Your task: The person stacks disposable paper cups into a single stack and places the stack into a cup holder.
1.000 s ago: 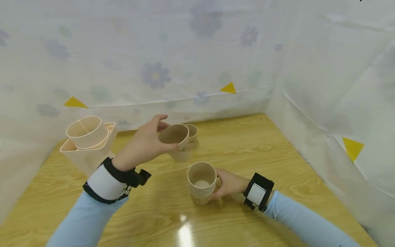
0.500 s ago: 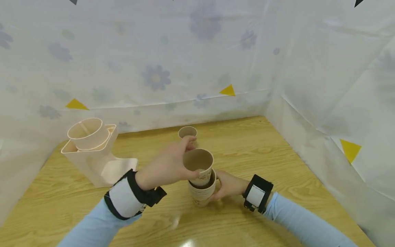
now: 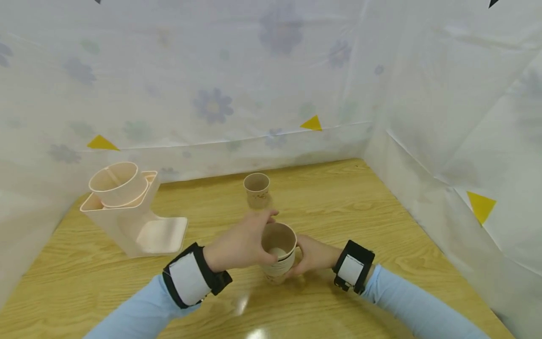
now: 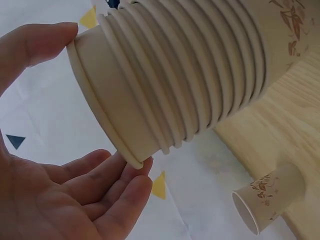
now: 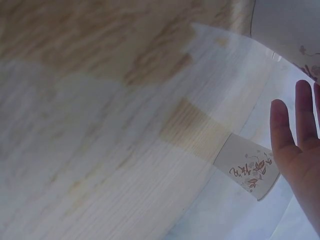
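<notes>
A stack of nested beige paper cups (image 3: 276, 271) with brown floral print stands upright on the table. My left hand (image 3: 241, 241) pinches the rim of the top paper cup (image 4: 112, 95), thumb on one side and fingers on the other. In the left wrist view, that cup sits inside the stack, its rim standing out beyond several closely spaced rims. From the right side, my right hand (image 3: 314, 253) grips the stack lower down. Behind the stack, a single paper cup (image 3: 256, 184) stands on its own; the right wrist view shows its printed side.
At the left stands a cream plastic holder (image 3: 116, 230) with a flat foot and a round cup-like part (image 3: 120, 186) in its top. White flowered sheeting (image 3: 237, 70) with yellow triangles encloses the back and sides of the wooden table (image 3: 338, 202).
My left hand has carried a paper cup from beside the single cup toward me and lowered it into the stack. My right hand has stayed on the stack.
</notes>
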Motion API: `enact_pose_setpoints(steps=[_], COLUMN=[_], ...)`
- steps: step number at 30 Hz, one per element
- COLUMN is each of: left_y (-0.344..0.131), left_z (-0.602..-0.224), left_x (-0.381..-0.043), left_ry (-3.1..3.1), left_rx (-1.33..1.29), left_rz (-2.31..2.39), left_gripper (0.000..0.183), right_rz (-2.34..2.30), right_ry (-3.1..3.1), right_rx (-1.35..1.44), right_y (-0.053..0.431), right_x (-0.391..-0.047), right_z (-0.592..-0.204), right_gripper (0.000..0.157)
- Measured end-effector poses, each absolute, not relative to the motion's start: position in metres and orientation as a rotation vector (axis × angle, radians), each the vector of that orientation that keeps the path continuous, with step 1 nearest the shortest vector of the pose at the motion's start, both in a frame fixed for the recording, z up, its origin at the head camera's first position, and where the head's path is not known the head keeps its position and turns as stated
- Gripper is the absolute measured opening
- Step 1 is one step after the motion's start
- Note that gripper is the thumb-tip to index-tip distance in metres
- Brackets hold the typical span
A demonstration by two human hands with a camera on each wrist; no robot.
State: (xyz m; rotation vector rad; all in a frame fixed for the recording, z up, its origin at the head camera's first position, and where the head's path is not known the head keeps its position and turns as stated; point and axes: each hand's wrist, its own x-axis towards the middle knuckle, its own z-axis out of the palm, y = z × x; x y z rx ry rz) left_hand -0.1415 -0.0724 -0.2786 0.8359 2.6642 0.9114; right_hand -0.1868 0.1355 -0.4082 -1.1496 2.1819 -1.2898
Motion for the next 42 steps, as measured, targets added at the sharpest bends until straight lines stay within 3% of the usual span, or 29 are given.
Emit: enact_pose_setpoints(steps=[10,18,26,33,42], left_y=[-0.077,-0.084,-0.094,-0.091,-0.097], left_z=[-0.285,-0.303,-0.35,-0.362,-0.34], left_x=[-0.156,-0.236,-0.295,-0.307,-0.299], left_ry=[2.671,2.982,3.018,3.018,2.939], left_rx=[0.835,0.49,0.316,0.209,0.206], left_rz=[0.903,0.89,0.62,0.609,0.791], left_gripper=[0.089,0.087,0.101,0.096,0.099], right_rz=[-1.294,-1.329,-1.327,-1.289,-1.29], right_ry=[2.189,2.195,2.189,2.215,2.201], right_rx=[-1.192,-1.161,-1.155,-1.198,-1.211], right_y=[0.135,0.134,0.125,0.119,0.116], right_x=[-0.188,-0.186,-0.18,-0.175,-0.178], right_z=[-0.409,-0.411,-0.418,-0.415,-0.408], right_gripper=[0.066,0.071,0.069,0.068,0.071])
